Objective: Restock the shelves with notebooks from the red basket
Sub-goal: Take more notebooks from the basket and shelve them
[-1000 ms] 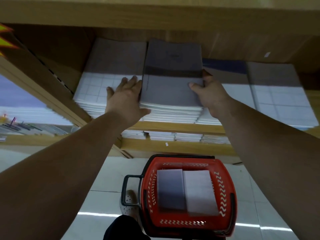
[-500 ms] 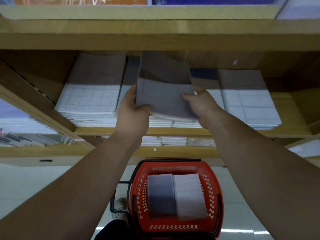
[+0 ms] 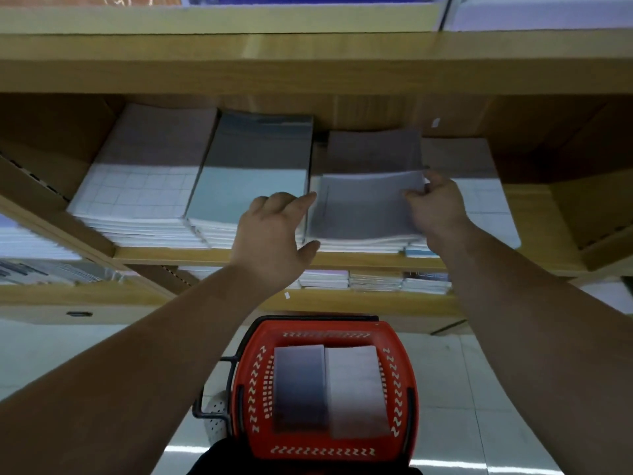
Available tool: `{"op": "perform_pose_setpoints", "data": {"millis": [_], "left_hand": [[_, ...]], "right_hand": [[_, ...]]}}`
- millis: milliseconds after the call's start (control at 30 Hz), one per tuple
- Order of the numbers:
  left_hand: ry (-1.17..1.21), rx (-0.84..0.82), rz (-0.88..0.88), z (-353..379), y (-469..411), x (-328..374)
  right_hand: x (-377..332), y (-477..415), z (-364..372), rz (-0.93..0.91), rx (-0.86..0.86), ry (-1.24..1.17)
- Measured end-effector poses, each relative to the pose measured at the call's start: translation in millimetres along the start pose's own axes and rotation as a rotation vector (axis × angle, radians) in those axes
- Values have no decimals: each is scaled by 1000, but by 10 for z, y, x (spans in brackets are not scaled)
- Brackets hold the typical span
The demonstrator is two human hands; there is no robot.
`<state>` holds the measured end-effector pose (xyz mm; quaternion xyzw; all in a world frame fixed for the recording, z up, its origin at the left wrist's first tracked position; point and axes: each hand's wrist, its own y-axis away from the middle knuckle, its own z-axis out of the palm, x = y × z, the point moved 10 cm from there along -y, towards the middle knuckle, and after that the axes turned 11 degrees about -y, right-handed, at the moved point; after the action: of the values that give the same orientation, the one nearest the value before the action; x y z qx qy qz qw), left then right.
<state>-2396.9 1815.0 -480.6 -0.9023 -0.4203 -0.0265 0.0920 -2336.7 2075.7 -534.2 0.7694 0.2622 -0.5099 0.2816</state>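
Note:
A grey notebook stack (image 3: 363, 207) lies on top of the third pile on the wooden shelf (image 3: 219, 255). My right hand (image 3: 435, 204) pinches its right edge with thumb and fingers. My left hand (image 3: 274, 231) hovers at the stack's left edge, fingers loosely curled, one fingertip near the cover, holding nothing. The red basket (image 3: 404, 344) sits on the floor below, with a dark grey pile (image 3: 299, 385) and a paler pile (image 3: 356, 389) of notebooks inside.
On the same shelf lie a grid-covered pile (image 3: 137, 197) at left, a pale blue pile (image 3: 250, 186) beside it, and another grid-covered pile (image 3: 479, 200) at right. A shelf board (image 3: 308, 63) overhangs above; lower shelves hold more stacks (image 3: 373, 281).
The grey stack left the second pile, uncovering a pale blue cover, and moved right onto the third pile. My left hand released it; my right hand still holds its edge.

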Motion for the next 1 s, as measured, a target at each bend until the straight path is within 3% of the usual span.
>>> {"op": "perform_pose_setpoints", "data": {"millis": [167,333,500,733,867,933,1000], "left_hand": [[-366,-319,64,413,-201,-319],[-396,-434,83,644,-399,-514],[-418,-411,91,704,-403,-535],[-416,-448,95,732,-467,-561],[-415,-460,20,580,-412,-515],[-373,-296,22,412,-206,-379],[-227,-19,67,238,189,-190]], "right_hand": [[-146,-242,356,-93,-84,304],[23,-226,352,-75,-80,795],[149,-19,794,-174,-224,970],[171,-172,832,-105,-330,961],[-8,97,706,-225,-177,846],[-35,454,598,-357,-75,650],[95,878,491,-448,-32,494]]}}
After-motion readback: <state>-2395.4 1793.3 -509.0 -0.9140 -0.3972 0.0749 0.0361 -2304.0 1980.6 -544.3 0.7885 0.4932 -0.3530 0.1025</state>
